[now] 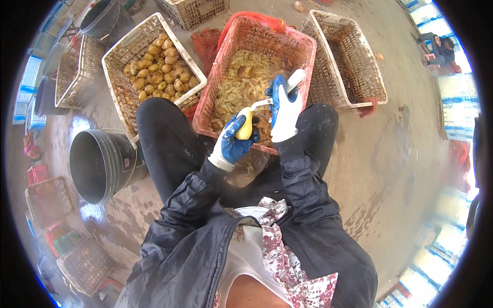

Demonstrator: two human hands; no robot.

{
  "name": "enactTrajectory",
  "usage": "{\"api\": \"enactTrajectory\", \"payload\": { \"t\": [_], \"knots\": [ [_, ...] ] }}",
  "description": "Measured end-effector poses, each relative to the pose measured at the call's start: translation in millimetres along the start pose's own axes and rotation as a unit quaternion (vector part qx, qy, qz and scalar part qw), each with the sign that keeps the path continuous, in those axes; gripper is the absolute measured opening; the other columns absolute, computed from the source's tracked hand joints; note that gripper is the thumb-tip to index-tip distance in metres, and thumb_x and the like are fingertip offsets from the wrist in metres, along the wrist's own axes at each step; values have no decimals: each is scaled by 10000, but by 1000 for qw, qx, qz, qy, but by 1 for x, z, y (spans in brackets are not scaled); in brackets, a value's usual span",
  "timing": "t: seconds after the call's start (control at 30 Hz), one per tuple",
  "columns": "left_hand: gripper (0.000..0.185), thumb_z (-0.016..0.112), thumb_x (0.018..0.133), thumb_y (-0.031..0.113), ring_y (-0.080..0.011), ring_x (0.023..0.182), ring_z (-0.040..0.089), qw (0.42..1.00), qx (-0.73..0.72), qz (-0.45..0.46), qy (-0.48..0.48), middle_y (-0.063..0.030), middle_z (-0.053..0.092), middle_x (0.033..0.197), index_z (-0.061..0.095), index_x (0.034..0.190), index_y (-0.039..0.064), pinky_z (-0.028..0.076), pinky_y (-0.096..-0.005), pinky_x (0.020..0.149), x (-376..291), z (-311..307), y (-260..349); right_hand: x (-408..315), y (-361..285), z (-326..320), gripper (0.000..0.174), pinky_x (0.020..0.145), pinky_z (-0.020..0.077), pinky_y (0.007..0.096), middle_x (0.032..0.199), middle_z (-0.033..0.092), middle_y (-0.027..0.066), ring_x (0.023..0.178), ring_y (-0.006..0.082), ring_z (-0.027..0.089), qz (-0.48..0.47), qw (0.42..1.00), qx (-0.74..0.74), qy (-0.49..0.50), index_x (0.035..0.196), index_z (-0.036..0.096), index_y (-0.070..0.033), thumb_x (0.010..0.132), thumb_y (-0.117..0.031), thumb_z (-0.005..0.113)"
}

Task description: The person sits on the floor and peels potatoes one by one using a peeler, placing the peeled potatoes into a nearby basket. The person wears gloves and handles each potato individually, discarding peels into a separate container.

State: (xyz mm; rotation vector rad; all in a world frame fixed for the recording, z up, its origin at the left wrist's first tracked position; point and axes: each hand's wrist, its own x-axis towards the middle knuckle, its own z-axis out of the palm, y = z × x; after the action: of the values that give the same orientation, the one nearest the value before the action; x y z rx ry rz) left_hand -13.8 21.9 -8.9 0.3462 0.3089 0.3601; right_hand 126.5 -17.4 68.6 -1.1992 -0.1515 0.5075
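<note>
My left hand [235, 143], in a blue-coated white work glove, holds a peeled yellow potato [243, 124]. In my right hand [284, 104], gloved the same way, is a peeler [296, 79] with a white handle. Its bent metal neck reaches left to the top of the potato; whether the blade touches it I cannot tell. Both hands are over the near part of a red plastic crate [312, 57], which has a heap of potato peelings [240, 82] inside. Left of it, unpeeled potatoes [156, 77] fill part of a dirty white crate [111, 71].
Another white crate [381, 82] stands right of the red one, with red netting [368, 107] at its corner. A black bucket [102, 165] lies near my left knee. More crates [192, 13] and a dark bucket [104, 19] are farther off. A person [441, 50] sits at the far right.
</note>
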Motion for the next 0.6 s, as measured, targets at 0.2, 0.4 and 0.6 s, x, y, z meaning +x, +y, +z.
{"api": "enactTrajectory", "payload": {
  "t": [0.2, 0.4, 0.6],
  "knots": [
    [391, 617, 919, 52, -151, 921, 638, 986, 157, 51, -17, -50, 613, 1090, 508, 1295, 55, 546, -278, 768, 1, -10, -20, -5, 31, 0, 162, 623, 445, 226, 826, 597, 1, 707, 88, 561, 21, 998, -46, -36, 981, 598, -54, 952, -199, 665],
    [536, 737, 775, -2, -135, 945, 587, 981, 185, 32, 38, -37, 584, 1095, 536, 1271, 37, 511, -260, 779, -2, 13, -17, 39, 30, -16, 165, 530, 409, 239, 738, 569, -19, 603, 69, 505, -15, 988, -147, 41, 905, 593, -66, 942, -207, 670],
    [690, 815, 695, -2, -153, 1072, 549, 909, 402, 87, 64, -52, 569, 1188, 506, 1312, 20, 461, -292, 936, 6, 4, -7, -7, -3, 16, 166, 587, 436, 237, 785, 609, -11, 667, 64, 543, 11, 991, -130, -42, 943, 615, -52, 929, -197, 696]
  ]
}}
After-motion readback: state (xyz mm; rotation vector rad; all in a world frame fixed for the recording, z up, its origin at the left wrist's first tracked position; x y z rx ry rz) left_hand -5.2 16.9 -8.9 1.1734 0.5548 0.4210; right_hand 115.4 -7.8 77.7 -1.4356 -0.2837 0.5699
